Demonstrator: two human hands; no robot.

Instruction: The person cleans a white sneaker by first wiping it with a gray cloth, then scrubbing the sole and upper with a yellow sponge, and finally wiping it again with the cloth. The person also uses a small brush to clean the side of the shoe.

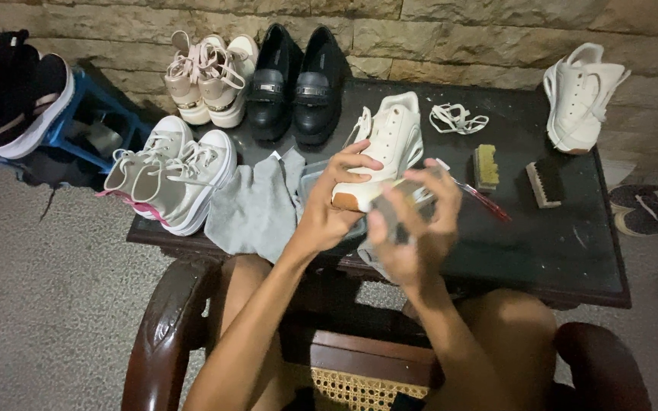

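Observation:
My left hand [327,204] grips the toe end of a white sneaker [390,141] with no laces, held over the dark table [557,243]. My right hand [413,228] is blurred and closed on a small grey object, likely a cloth or brush [399,199], pressed against the sneaker's sole edge. Loose white laces [457,119] lie just beyond the shoe.
A grey cloth [257,205], pale high-top sneakers [173,171], beige platform shoes [211,76] and black loafers [298,80] sit at left. A yellow sponge [486,166], a brush [544,183] and another white sneaker [582,95] lie at right. A stone wall stands behind.

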